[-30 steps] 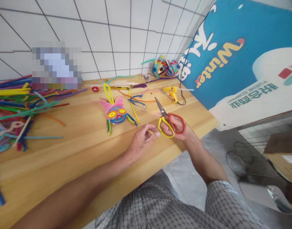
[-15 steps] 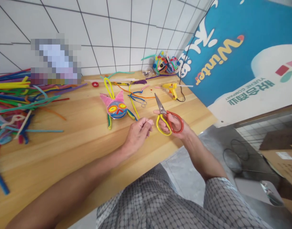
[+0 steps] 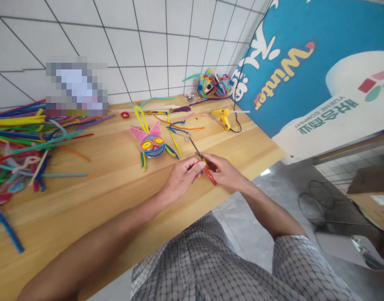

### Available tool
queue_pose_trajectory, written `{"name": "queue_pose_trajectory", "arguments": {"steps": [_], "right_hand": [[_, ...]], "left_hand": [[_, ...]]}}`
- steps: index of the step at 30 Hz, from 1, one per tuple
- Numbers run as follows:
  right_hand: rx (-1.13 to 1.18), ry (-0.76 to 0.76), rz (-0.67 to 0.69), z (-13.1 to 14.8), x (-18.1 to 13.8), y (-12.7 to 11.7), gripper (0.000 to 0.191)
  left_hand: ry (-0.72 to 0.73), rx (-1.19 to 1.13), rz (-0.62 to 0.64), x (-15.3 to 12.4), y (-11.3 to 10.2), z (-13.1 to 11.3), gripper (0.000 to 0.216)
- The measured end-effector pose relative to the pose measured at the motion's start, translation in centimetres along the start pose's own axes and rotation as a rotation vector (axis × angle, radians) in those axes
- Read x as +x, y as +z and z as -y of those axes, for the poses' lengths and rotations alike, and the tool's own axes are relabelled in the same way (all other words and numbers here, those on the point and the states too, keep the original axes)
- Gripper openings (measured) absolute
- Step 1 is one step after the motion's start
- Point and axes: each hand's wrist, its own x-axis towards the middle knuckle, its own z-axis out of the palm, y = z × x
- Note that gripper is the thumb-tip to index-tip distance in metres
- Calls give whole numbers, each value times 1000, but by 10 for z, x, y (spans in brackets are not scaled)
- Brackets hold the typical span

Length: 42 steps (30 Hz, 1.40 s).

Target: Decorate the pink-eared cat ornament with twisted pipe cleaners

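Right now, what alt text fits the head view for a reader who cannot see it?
The right hand holds red-handled metal scissors, with the left hand close beside them over a wooden table. Behind lie a pink-eared pipe-cleaner cat face, a yellow glue gun and coloured pipe cleaners.

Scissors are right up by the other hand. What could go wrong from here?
Fingertips of the left hand sit right against the scissors held by the right hand; a snip could nick them. Both hands work by the near edge of the table; a cut piece may fall off. The blade tip points toward the blue pipe cleaner loops and could snag them.
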Motion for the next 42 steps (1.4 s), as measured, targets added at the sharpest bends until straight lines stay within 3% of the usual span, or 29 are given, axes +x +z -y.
{"name": "queue_pose_trajectory", "arguments": {"steps": [4, 6, 9, 13, 16, 19, 21, 23, 29, 33, 38, 42], "right_hand": [[-174, -62, -16, -11, -3, -14, 53], [-303, -52, -106, -22, 0, -33, 56], [-627, 70, -232, -42, 8, -65, 55], [-931, 314, -183, -57, 24, -88, 53], [-994, 344, -187, -47, 32, -85, 45], [-755, 38, -186, -21, 29, -66, 33], [-484, -175, -42, -4, 25, -47, 30], [-358, -261, 38, 5, 21, -29, 27], [-332, -326, -102, -6, 13, 6, 16], [-304, -326, -214, -15, 16, 1, 6], [-559, -258, -367, -51, 57, -35, 21], [-807, -182, -239, -75, 84, -43, 22]], "left_hand": [[-12, -21, -6, 2, -4, -2, 46], [-55, -93, -52, 4, -6, -4, 47], [-118, -204, -90, 8, -6, -7, 48], [-204, -297, -55, 10, -6, -4, 46], [-269, -381, -49, 11, -5, 5, 48], [-323, -481, -87, 15, -3, 17, 54], [-323, -538, -94, 18, -3, 23, 56], [-302, -570, -93, 20, -3, 28, 56], [-321, -532, -121, 13, -1, 32, 60], [-369, -529, -87, 5, 2, 26, 51], [-323, -349, 40, -5, 4, 27, 42], [-232, -215, 136, -8, 2, 31, 34]]}}
